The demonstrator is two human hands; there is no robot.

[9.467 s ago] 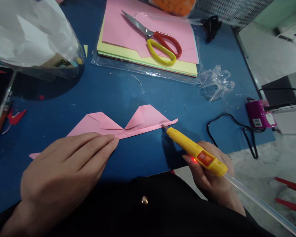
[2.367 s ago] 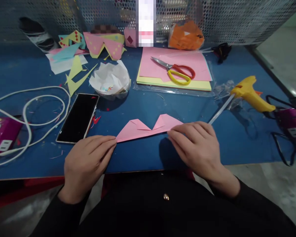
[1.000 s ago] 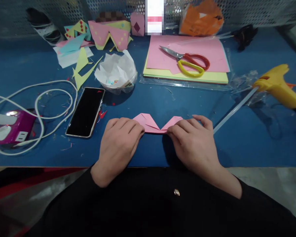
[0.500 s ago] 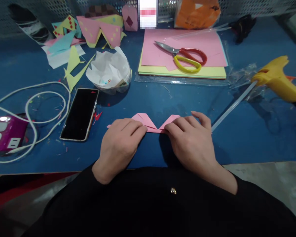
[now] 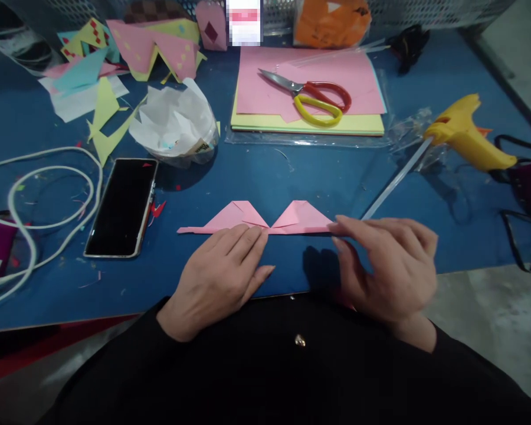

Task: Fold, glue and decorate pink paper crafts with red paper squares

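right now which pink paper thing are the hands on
The folded pink strip with two triangular peaks, nearest the table edge; left hand presses it, right hand touches its end. The pink sheets lie under scissors.

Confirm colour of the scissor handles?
Scissors: one handle red, one yellow, seen in the head view.

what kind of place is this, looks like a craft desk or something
Most likely a paper-craft worktable. Both hands press a folded pink paper piece on a blue table, with scissors on a stack of coloured sheets and a yellow glue gun nearby.
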